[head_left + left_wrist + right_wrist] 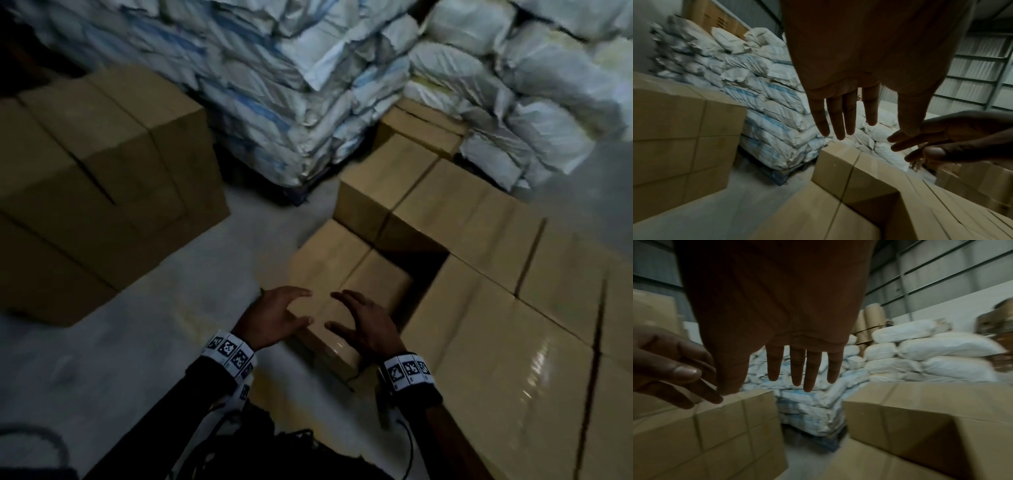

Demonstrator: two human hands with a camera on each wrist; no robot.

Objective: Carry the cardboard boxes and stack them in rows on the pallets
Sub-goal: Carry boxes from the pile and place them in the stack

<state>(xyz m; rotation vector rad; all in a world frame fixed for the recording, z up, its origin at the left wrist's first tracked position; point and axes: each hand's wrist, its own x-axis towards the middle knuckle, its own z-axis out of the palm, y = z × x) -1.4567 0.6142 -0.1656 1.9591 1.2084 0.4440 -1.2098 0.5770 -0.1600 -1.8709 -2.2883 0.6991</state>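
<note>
I am reading no print on any carton; the wristbands (228, 353) are carrying only square coded markers. My left hand (274, 317) and right hand (364, 323) are hovering with fingers spread, empty, just above the lowest cardboard box (373, 291), nearest me in the box stack (496, 308).

A: Background, as I see it ahead of me?
B: White sacks with blue stripes (274, 113), stacked high on a dark base. A second heap of plain white sacks (534, 78) to their right.
A: Floor, walls?
B: Grey concrete floor (144, 349). Corrugated metal wall (978, 68). Brown paper rolls (869, 321) standing upright behind the sacks.
</note>
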